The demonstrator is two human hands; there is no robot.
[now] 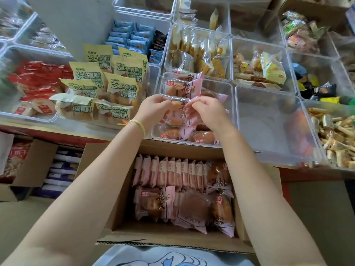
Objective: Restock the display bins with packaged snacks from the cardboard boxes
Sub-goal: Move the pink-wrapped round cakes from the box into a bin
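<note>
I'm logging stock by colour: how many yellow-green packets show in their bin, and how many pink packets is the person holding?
yellow-green packets: 8 visible, 6 upright and 2 lying flat
pink packet, gripped between the left hand and the right hand: 1
Total: 9

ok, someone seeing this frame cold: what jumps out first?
Both hands, left hand and right hand, meet at centre over a clear bin, together holding a pink-wrapped bread pack. Right below, an open cardboard box sits full of the same pink packs. To the left, a bin of yellow-green snack bags stands out, and the clear bin to the right of the hands looks empty.
</note>
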